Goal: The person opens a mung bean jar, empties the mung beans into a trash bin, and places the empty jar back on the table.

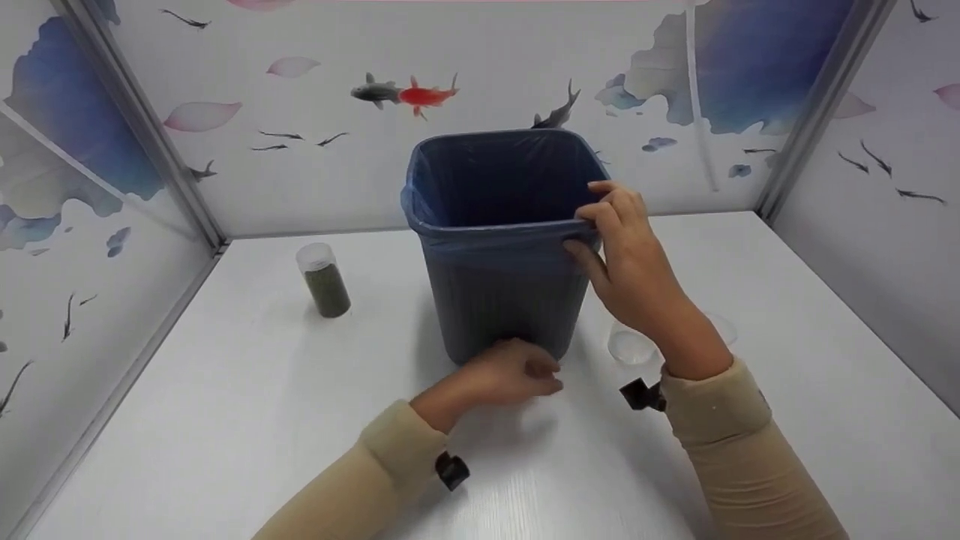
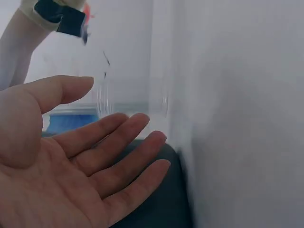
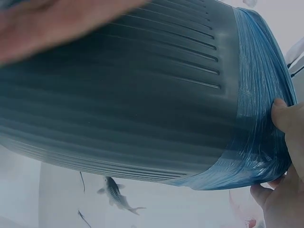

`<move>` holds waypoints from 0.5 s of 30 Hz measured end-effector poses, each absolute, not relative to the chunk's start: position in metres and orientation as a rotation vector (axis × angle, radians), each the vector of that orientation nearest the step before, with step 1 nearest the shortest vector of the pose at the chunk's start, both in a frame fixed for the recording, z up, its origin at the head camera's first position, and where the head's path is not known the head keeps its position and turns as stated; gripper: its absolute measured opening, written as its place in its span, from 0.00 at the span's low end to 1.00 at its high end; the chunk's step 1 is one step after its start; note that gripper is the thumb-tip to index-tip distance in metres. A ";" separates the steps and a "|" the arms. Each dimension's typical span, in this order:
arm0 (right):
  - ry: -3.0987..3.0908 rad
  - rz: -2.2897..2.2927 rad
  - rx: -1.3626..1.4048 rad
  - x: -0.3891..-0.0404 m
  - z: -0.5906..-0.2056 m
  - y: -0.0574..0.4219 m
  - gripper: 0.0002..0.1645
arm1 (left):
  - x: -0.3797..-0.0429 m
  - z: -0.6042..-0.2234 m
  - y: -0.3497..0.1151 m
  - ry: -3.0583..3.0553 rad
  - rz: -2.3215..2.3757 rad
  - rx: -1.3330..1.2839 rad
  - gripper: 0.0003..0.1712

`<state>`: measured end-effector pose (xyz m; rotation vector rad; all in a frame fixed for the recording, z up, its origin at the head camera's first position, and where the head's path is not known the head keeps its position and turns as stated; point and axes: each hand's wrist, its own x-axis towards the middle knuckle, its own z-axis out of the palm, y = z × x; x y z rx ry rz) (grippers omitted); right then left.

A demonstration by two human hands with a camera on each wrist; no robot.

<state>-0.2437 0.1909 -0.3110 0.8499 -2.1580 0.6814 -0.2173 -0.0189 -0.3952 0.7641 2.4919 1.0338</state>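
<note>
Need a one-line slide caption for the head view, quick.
Right hand grips a bag-lined bin by its rim, left hand near its base; a clear container with green contents stands farther left.

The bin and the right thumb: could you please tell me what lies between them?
In the right wrist view, the blue liner lies between the bin and the thumb of the right hand.

bin (image 1: pixel 510 300): on the table (image 1: pixel 247 420); landmark for everything below
liner (image 1: pixel 487 244): inside bin, folded out over its rim
jar (image 1: pixel 327 289): on table, left of bin, apart from it
container (image 1: pixel 631 346): on table, right of bin, near its base, partly hidden by right forearm
right hand (image 1: pixel 634 255): at bin's near right rim corner
left hand (image 1: pixel 514 373): before bin's base; contact unclear
back wall (image 1: pixel 292 180): behind bin
</note>
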 end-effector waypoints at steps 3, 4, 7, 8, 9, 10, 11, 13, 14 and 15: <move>-2.145 0.684 0.858 -0.244 -0.311 0.189 0.15 | -0.218 -0.395 -0.055 2.464 0.987 0.771 0.19; -2.140 0.682 0.864 -0.244 -0.312 0.188 0.15 | -0.218 -0.394 -0.068 2.463 0.967 0.777 0.17; -2.136 0.693 0.874 -0.245 -0.314 0.186 0.15 | -0.220 -0.391 -0.106 2.469 0.918 0.750 0.13; -2.139 0.693 0.876 -0.245 -0.314 0.186 0.15 | -0.221 -0.390 -0.117 2.478 0.914 0.731 0.13; -2.142 0.695 0.876 -0.245 -0.315 0.186 0.15 | -0.224 -0.387 -0.129 2.491 0.918 0.708 0.13; -2.143 0.697 0.876 -0.245 -0.315 0.186 0.16 | -0.227 -0.384 -0.140 2.502 0.941 0.671 0.14; -2.143 0.699 0.872 -0.245 -0.314 0.187 0.16 | -0.230 -0.380 -0.151 2.510 0.981 0.629 0.14; -2.141 0.700 0.864 -0.245 -0.313 0.189 0.16 | -0.239 -0.371 -0.171 2.538 1.096 0.526 0.17; -2.143 0.700 0.859 -0.244 -0.312 0.190 0.16 | -0.243 -0.367 -0.181 2.557 1.169 0.458 0.18; -2.143 0.699 0.855 -0.244 -0.311 0.192 0.16 | -0.247 -0.364 -0.189 2.588 1.240 0.385 0.19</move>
